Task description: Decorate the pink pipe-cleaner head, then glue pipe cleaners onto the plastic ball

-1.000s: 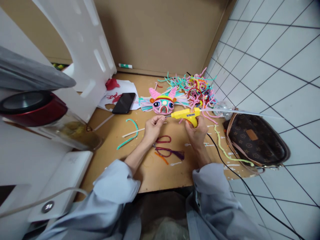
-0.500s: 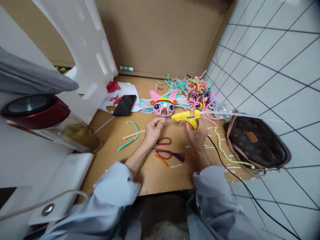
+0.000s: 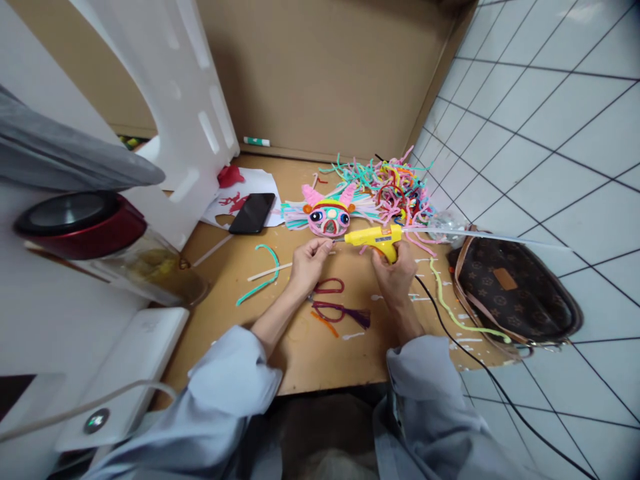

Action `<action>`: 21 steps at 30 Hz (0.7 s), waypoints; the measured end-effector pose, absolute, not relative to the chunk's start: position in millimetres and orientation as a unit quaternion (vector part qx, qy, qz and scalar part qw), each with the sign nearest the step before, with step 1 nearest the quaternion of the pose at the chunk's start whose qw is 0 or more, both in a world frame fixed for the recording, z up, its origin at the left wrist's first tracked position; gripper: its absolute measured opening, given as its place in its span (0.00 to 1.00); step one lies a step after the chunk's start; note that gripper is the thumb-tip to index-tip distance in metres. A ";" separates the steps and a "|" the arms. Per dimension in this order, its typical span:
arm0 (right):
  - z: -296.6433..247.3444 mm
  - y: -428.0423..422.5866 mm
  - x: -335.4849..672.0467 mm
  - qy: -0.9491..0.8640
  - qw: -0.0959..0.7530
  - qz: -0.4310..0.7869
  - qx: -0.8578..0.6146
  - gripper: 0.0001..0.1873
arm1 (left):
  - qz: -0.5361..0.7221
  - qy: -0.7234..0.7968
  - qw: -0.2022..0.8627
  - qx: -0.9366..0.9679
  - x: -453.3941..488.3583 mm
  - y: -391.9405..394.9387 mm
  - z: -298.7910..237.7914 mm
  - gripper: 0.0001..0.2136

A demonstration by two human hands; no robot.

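Observation:
My right hand (image 3: 395,270) is closed around the handle of a yellow glue gun (image 3: 374,237), whose nozzle points left toward my other hand. My left hand (image 3: 309,261) pinches a small piece right at the nozzle tip; I cannot make out what it is. Just beyond both hands lies a pink pipe-cleaner face (image 3: 329,217) with horns and big eyes, on the brown board (image 3: 300,347). A glue stick (image 3: 480,235) juts out of the gun's back to the right.
A heap of coloured pipe cleaners (image 3: 395,187) lies behind the gun. Scissors (image 3: 335,300) and loose pipe cleaners lie near my wrists. A black phone (image 3: 253,213) rests on paper at left, a brown handbag (image 3: 515,293) at right. A red-lidded jar (image 3: 100,247) stands far left.
Both hands and the glue gun stay almost still. The view has shifted slightly downward and left, so everything sits a little higher-right in the picture.

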State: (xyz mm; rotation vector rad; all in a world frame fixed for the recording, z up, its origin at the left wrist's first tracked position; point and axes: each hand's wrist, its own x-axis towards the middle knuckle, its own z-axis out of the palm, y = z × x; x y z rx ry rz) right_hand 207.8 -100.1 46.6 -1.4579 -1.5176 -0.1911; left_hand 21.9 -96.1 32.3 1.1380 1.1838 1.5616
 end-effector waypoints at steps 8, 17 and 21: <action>49.5 -101.0 207.3 -0.619 0.510 -0.065 -0.594 0.10 | 0.623 0.471 0.428 0.454 22.2 -96.0 31.6 0.17; 48.2 -100.8 206.9 -0.626 0.499 -0.068 -0.595 0.12 | 0.623 0.471 0.423 0.459 22.5 -95.0 29.0 0.17; 49.3 -100.8 207.6 -0.619 0.498 -0.064 -0.604 0.10 | 0.625 0.470 0.424 0.457 22.6 -95.2 30.0 0.16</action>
